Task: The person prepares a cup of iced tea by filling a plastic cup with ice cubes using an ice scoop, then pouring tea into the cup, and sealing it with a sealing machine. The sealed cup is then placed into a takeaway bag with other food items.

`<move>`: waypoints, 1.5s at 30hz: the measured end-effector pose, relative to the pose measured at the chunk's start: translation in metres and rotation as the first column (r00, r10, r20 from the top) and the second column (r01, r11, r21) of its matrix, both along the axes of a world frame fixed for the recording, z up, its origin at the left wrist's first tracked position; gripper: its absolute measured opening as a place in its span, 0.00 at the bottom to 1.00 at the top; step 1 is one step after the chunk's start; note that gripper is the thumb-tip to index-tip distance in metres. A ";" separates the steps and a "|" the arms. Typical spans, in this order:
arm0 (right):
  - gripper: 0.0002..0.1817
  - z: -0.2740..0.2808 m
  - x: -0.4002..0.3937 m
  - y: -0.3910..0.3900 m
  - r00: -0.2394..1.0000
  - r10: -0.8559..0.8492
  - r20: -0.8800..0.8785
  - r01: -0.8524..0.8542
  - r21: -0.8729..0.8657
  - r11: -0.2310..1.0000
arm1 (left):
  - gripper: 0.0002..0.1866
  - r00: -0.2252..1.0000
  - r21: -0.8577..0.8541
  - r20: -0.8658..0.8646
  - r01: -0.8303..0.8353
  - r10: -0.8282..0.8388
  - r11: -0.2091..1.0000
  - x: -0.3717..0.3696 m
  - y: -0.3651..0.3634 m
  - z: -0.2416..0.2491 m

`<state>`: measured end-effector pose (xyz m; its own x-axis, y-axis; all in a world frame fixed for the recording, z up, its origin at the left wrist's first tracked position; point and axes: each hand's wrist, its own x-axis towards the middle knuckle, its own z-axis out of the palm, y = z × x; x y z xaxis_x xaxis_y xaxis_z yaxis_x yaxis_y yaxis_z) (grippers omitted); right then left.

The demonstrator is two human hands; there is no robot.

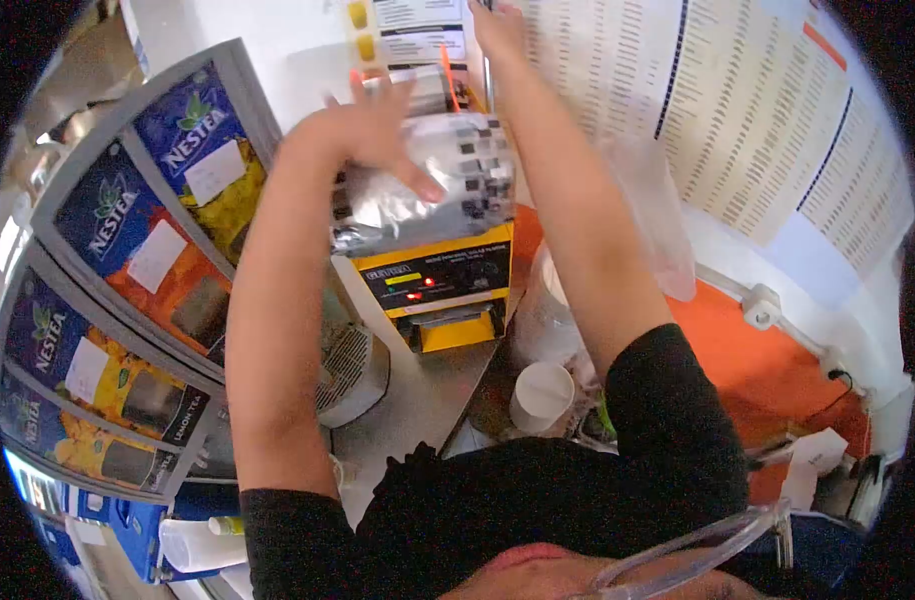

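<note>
My left hand (382, 140) is spread, slightly blurred, over the silvery film with dark checks (427, 190) on top of a yellow and black machine (437, 280). Small red lights glow on the machine's front panel. Farther up, my right hand (497, 30) reaches to the top edge of the view, near a thin dark upright item at the wall. Its fingers are partly cut off, so their grip cannot be made out. Between the hands lies a metallic cylinder (422, 90) with an orange strip beside it.
A Nestea drink dispenser (142, 225) stands at the left. Printed sheets (747, 110) cover the wall at the right. Clear plastic bags (652, 205) hang by my right arm, above a white cup (542, 397). An orange surface (732, 350) lies at the right.
</note>
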<state>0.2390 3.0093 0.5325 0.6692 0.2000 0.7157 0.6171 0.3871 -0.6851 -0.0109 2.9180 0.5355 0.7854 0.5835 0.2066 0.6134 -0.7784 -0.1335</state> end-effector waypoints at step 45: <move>0.17 -0.164 -0.117 -0.289 0.666 0.681 0.304 -0.745 0.330 0.580 | 0.25 0.683 0.760 0.586 -0.276 -0.436 0.588 0.008 -0.021 -0.175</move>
